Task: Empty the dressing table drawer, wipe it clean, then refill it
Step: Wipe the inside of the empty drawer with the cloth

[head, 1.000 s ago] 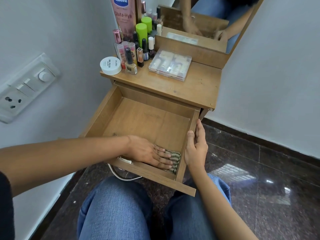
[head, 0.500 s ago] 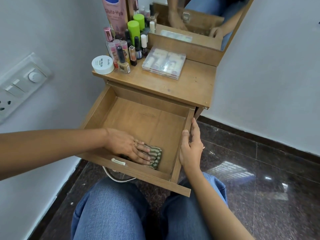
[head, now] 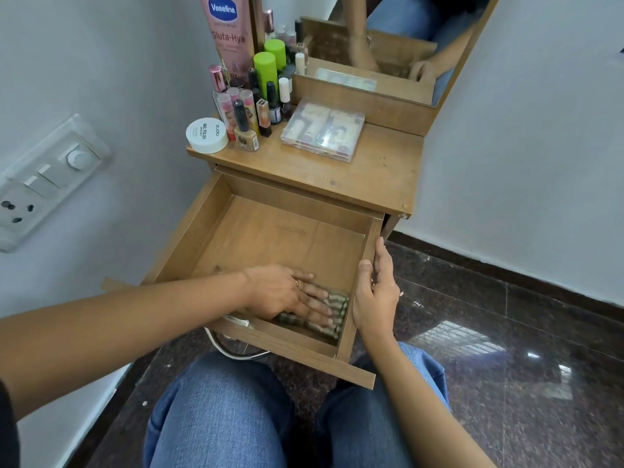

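The wooden drawer [head: 270, 231] of the dressing table [head: 371, 170] is pulled out and holds only a striped cloth [head: 332, 312] in its near right corner. My left hand [head: 287, 293] presses the cloth flat against the drawer floor with straight fingers. My right hand [head: 374, 292] grips the drawer's right side wall, thumb inside and fingers outside.
On the table top stand a Vaseline tube [head: 228, 35], green-capped bottles [head: 266, 69], several nail polish bottles [head: 243, 123], a white jar [head: 206, 135] and a clear plastic case [head: 322, 130]. A mirror [head: 388, 38] rises behind. A switch panel [head: 44, 177] is on the left wall. My knees [head: 219, 410] are below the drawer.
My left hand slid the cloth left along the drawer's front, then back right into the near right corner. The right hand kept its hold on the side wall.
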`<state>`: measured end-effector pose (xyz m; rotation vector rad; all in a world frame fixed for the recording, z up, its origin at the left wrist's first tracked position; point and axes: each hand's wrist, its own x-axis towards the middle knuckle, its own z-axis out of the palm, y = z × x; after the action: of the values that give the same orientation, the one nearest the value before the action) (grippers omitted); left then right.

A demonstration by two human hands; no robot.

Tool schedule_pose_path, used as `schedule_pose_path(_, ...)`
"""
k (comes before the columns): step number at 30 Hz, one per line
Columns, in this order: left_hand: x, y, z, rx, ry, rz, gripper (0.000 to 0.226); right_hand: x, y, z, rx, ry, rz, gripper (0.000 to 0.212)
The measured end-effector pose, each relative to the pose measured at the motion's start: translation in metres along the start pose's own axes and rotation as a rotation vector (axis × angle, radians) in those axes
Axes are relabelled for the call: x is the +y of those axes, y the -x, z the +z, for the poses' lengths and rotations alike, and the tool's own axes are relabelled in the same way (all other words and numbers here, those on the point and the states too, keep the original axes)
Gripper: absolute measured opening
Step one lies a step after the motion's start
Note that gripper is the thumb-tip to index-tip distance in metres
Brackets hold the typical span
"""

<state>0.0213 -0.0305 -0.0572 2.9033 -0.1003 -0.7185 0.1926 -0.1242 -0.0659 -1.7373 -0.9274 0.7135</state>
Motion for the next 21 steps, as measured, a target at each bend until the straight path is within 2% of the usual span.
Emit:
schedule_pose_path(2,-0.003,-0.003,-0.011,0.018,0.004,-0.189,0.073,0.005,-0.001,0.001,-0.014,-0.004,-0.016,0.049)
schedule_pose_path(4,-0.012,-0.012,-0.021,0.047,0.023,-0.326,0.073,0.006,-0.002,0.001,-0.009,-0.012,-0.013,0.051)
schedule_pose_path(9,-0.025,-0.036,-0.041,0.104,0.120,-0.559,0.077,0.006,-0.001,0.001,-0.006,0.006,0.001,0.046)
schedule_pose_path(12,-0.027,-0.045,-0.041,0.120,0.148,-0.620,0.078,0.003,-0.001,0.000,-0.016,-0.005,0.002,0.047)
schedule_pose_path(14,-0.023,-0.044,-0.042,0.131,0.157,-0.615,0.077,0.001,-0.002,-0.002,-0.017,0.016,-0.005,0.048)
schedule_pose_path(16,-0.022,-0.036,-0.043,0.123,0.156,-0.531,0.077,0.001,-0.002,-0.004,-0.022,0.019,-0.011,0.047)
schedule_pose_path(21,-0.001,0.007,-0.019,-0.013,0.105,-0.164,0.070,0.001,-0.002,0.000,0.002,0.063,-0.024,0.049)
